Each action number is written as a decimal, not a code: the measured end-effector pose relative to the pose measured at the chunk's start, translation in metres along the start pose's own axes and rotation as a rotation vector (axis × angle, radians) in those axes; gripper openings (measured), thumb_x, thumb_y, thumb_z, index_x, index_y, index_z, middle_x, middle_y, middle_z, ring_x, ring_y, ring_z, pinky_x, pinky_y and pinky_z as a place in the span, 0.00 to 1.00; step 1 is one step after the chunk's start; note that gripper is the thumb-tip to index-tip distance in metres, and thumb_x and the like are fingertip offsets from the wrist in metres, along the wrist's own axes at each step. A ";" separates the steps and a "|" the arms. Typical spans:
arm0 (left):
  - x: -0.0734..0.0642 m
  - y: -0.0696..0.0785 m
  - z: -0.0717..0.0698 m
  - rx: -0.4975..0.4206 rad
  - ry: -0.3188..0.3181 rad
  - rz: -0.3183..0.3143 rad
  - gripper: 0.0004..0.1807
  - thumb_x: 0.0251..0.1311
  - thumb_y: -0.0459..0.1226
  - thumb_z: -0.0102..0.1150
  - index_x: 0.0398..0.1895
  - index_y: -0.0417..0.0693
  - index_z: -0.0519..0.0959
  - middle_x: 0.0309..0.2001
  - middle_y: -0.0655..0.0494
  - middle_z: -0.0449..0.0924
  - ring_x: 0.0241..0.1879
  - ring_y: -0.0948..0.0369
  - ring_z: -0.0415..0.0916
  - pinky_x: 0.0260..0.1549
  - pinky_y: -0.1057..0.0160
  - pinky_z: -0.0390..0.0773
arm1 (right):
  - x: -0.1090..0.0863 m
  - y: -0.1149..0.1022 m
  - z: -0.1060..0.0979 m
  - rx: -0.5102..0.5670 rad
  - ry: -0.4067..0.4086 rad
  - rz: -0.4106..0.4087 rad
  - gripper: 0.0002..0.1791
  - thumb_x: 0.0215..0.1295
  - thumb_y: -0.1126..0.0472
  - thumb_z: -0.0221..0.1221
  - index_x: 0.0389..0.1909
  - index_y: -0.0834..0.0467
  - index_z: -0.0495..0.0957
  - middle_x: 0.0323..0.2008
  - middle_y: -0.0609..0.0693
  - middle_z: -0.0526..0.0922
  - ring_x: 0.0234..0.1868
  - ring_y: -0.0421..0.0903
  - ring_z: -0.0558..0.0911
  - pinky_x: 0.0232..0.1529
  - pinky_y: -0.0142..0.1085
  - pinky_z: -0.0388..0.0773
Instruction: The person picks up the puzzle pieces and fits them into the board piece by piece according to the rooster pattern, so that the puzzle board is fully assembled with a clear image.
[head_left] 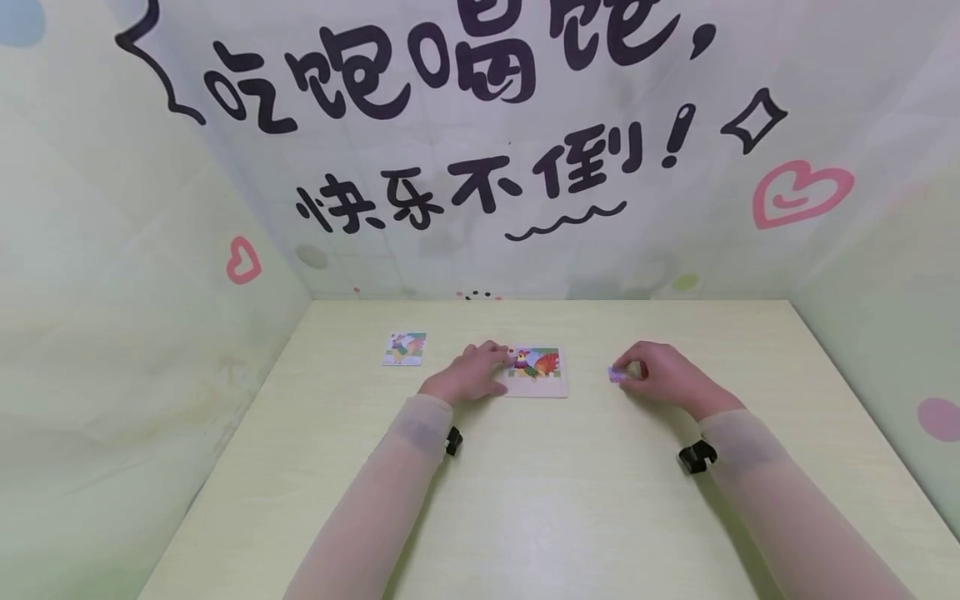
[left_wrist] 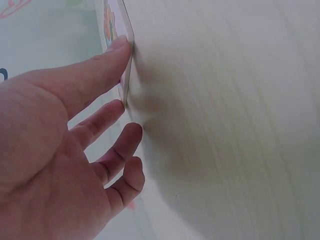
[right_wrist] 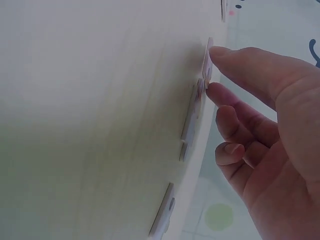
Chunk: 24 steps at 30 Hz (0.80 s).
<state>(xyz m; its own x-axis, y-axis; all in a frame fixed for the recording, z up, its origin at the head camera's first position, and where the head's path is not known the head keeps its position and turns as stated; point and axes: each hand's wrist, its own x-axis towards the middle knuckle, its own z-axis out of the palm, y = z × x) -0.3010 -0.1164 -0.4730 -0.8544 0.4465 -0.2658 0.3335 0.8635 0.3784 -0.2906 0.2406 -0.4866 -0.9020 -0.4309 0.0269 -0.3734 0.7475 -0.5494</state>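
A jigsaw puzzle board with a colourful rooster picture lies at the middle of the table. My left hand rests against its left side, with the fingers spread and relaxed. In the left wrist view, the thumb touches the edge of the board and the index fingertip is right at it. To the right of the board, my right hand pinches a small purplish puzzle piece between thumb and index finger, low over the table. The right wrist view shows this piece between the fingertips, the other fingers curled in.
More flat puzzle pieces lie on the table beside the right hand, another piece further off. A square rooster picture card sits at the back left. Printed fabric walls with lettering enclose the table at the back and sides.
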 end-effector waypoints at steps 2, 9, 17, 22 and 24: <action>0.000 0.000 0.000 0.001 0.000 0.001 0.31 0.68 0.45 0.66 0.73 0.58 0.72 0.81 0.56 0.58 0.76 0.47 0.57 0.72 0.40 0.65 | 0.000 0.001 0.001 0.001 -0.003 -0.006 0.13 0.62 0.65 0.71 0.48 0.61 0.87 0.39 0.53 0.84 0.32 0.44 0.73 0.33 0.34 0.71; -0.001 0.001 -0.001 -0.009 0.002 0.007 0.30 0.68 0.44 0.66 0.73 0.57 0.73 0.80 0.55 0.59 0.76 0.46 0.57 0.73 0.40 0.65 | 0.002 0.005 0.003 0.000 -0.012 -0.002 0.12 0.63 0.62 0.71 0.46 0.59 0.88 0.36 0.50 0.82 0.32 0.44 0.72 0.32 0.34 0.70; -0.001 -0.001 0.000 0.000 0.003 -0.001 0.30 0.68 0.44 0.66 0.73 0.59 0.72 0.80 0.55 0.59 0.76 0.47 0.57 0.72 0.41 0.66 | 0.005 0.008 0.004 -0.009 -0.010 -0.011 0.11 0.62 0.62 0.71 0.45 0.59 0.88 0.29 0.47 0.80 0.27 0.43 0.70 0.29 0.34 0.68; -0.002 0.000 0.000 -0.017 -0.001 -0.007 0.30 0.68 0.44 0.66 0.73 0.59 0.72 0.80 0.56 0.58 0.76 0.47 0.57 0.72 0.40 0.66 | 0.004 0.007 0.005 -0.015 0.009 -0.016 0.10 0.61 0.64 0.71 0.43 0.59 0.88 0.31 0.47 0.82 0.27 0.43 0.71 0.29 0.33 0.69; -0.003 0.000 0.000 -0.029 -0.001 -0.007 0.30 0.68 0.43 0.66 0.73 0.59 0.72 0.80 0.56 0.58 0.76 0.47 0.57 0.72 0.39 0.65 | 0.003 0.007 0.005 -0.011 0.011 -0.013 0.10 0.61 0.64 0.71 0.43 0.59 0.87 0.31 0.47 0.82 0.28 0.43 0.71 0.29 0.33 0.70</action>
<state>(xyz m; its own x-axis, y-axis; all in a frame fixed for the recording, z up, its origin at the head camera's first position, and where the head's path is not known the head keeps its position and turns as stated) -0.2982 -0.1178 -0.4716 -0.8561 0.4410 -0.2692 0.3164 0.8594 0.4018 -0.2949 0.2415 -0.4945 -0.8994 -0.4350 0.0434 -0.3875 0.7474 -0.5396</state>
